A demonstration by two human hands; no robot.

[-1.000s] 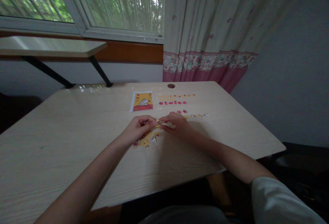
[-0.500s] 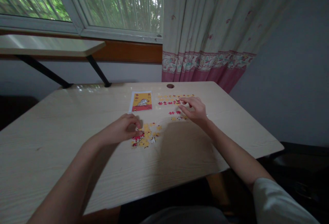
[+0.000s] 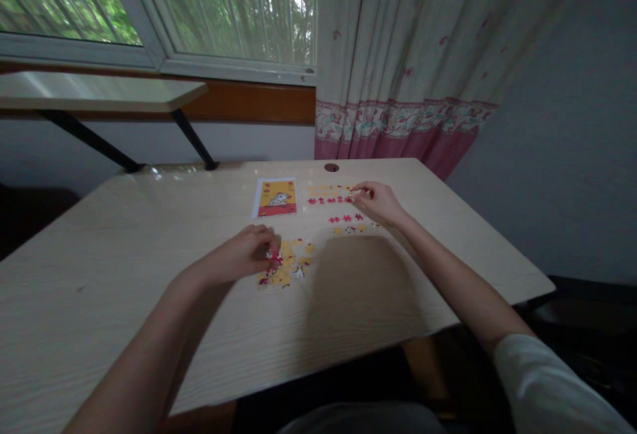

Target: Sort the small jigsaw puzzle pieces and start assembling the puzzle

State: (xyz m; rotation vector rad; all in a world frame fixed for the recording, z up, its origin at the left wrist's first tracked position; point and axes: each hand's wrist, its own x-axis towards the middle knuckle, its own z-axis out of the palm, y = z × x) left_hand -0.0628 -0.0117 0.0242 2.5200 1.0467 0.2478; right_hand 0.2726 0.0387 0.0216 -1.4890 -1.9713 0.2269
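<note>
My left hand (image 3: pixel 249 253) is at the left side of a pile of loose jigsaw puzzle pieces (image 3: pixel 287 263). Its thumb and fingers are closed on a red puzzle piece (image 3: pixel 275 259). Farther off to the right, my right hand (image 3: pixel 381 202) reaches over rows of laid-out pieces, thumb and forefinger pinched at a small yellowish puzzle piece (image 3: pixel 351 190) at the row's end. Below its fingertips runs a row of red pieces (image 3: pixel 329 200). Nearer to me lie a short red row (image 3: pixel 346 219) and a row of yellow and white pieces (image 3: pixel 350 229).
A picture card (image 3: pixel 277 196) with a white animal on yellow and red lies behind the pile. The wooden table (image 3: pixel 124 275) has a round cable hole (image 3: pixel 331 168) at its back edge. A raised shelf (image 3: pixel 99 91) stands at the back left, curtains (image 3: pixel 398 89) behind.
My right hand's thumb and forefinger have come together near the upper rows, and a third red piece shows in the short row. My left hand has closed on a red piece, staying by the pile.
</note>
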